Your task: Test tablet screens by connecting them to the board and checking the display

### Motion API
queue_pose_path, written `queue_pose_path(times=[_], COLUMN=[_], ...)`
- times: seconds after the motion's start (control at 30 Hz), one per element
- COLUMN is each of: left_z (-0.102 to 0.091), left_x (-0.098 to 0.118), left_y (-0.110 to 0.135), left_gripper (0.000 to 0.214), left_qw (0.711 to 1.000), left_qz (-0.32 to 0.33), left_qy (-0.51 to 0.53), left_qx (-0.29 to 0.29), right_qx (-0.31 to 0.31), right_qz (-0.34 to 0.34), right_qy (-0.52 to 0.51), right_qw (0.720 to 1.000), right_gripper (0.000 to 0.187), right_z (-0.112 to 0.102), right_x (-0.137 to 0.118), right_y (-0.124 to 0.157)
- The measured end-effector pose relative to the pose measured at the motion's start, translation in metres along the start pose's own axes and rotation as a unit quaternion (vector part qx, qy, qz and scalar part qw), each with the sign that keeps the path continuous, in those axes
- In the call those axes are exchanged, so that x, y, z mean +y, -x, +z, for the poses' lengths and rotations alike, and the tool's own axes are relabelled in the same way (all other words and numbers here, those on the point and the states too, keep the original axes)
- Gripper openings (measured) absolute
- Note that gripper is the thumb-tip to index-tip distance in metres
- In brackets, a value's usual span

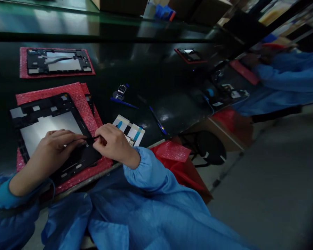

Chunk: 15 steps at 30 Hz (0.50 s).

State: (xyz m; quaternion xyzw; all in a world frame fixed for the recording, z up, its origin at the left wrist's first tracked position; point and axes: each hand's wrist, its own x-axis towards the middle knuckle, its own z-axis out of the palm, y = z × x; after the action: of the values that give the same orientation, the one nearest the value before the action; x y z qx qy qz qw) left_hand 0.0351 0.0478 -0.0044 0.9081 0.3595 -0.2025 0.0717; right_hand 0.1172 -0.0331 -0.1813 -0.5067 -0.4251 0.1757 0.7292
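My left hand [54,147] is over an opened tablet body [90,155], a black frame with a silver plate. Its thumb and fingers are closed in a pinch on one end of a small black strip [90,138]. At the tablet's right edge, my right hand [116,143] pinches the other end between thumb and curled fingers. Under the tablet are pink bubble-wrap bags [80,104], and a dark part pokes out between them. A white card [140,136] with blue-green tabs lies just beyond my right hand, partly covered by it.
Another opened tablet [41,64] rests on pink bubble wrap farther back. A metal tally counter [121,91], a blue stick-like tool [123,102] and a blue pen [158,119] lie on the dark bench. A red-lined box [195,177] and black stool [211,147] stand right. A co-worker's blue sleeve [281,76] shows beyond.
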Motion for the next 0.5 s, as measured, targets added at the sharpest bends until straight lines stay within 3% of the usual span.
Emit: queue_pose_path(times=[0.03, 0.1, 0.17, 0.2, 0.27, 0.33, 0.37, 0.43, 0.5], left_z=[-0.002, -0.007, -0.014, -0.018, -0.024, -0.028, -0.029, -0.029, -0.027], left_x=[0.002, 0.008, 0.015, 0.019, 0.027, 0.032, 0.034, 0.033, 0.026], left_y=[0.001, 0.002, 0.002, 0.001, 0.000, -0.001, -0.001, -0.001, 0.001], left_gripper=[0.029, 0.037, 0.057, 0.068, 0.086, 0.099, 0.104, 0.113, 0.116], left_qw=[0.998, 0.975, 0.932, 0.918, 0.906, 0.893, 0.884, 0.879, 0.900], left_qz=[-0.052, -0.217, -0.358, -0.394, -0.418, -0.438, -0.451, -0.454, -0.414], left_qy=[0.015, 0.023, 0.020, 0.022, 0.046, 0.078, 0.089, 0.103, 0.068], left_qx=[0.015, 0.046, 0.052, 0.046, 0.047, 0.070, 0.084, 0.108, 0.116], right_qx=[0.002, -0.010, -0.054, -0.100, -0.213, -0.290, -0.302, -0.255, -0.134], right_qz=[-0.003, 0.048, 0.168, 0.223, 0.286, 0.282, 0.270, 0.245, 0.200], right_qy=[0.015, 0.052, 0.120, 0.166, 0.253, 0.304, 0.319, 0.323, 0.259], right_qw=[1.000, 0.997, 0.977, 0.955, 0.899, 0.863, 0.857, 0.878, 0.936], right_gripper=[0.027, 0.029, 0.037, 0.047, 0.054, 0.047, 0.045, 0.035, 0.020], right_z=[-0.002, -0.012, -0.024, -0.030, -0.039, -0.045, -0.047, -0.049, -0.049], right_x=[0.006, 0.028, 0.059, 0.075, 0.104, 0.119, 0.119, 0.108, 0.084], right_y=[-0.002, -0.007, -0.013, -0.016, -0.022, -0.026, -0.028, -0.031, -0.033])
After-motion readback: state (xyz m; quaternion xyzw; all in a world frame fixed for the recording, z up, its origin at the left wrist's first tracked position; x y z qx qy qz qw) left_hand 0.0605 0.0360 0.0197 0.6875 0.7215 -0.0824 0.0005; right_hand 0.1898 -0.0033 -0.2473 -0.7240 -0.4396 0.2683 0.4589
